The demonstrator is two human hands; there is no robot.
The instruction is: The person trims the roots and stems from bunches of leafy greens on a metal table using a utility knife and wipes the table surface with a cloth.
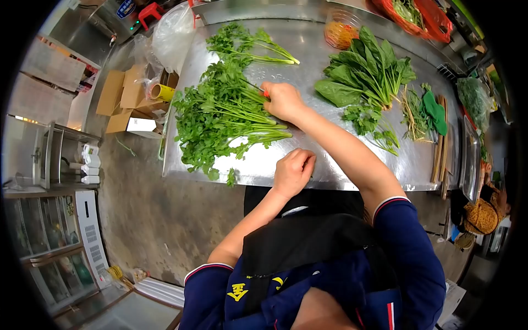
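Note:
My right hand (281, 102) is closed around a small red-handled knife (266, 94). Its thin dark blade points left over the celery stalks, and most of the handle is hidden in my fist. Under and beside that hand, a big leafy bunch of Chinese celery (214, 110) lies with its leaves to the left and cut stems to the right. My left hand (294, 171) is curled shut near the table's front edge, below the stem ends and apart from them. Whatever its fingers may hold is hidden. A smaller celery bunch (253, 47) rests farther back.
On the metal table (330, 159) are spinach (368, 71), loose herb sprigs (374, 126), a green cloth-like item (434, 113) and long sticks (440, 148). A clear plastic tub (341, 34) stands at the back. Cardboard boxes (135, 99) sit on the floor at left.

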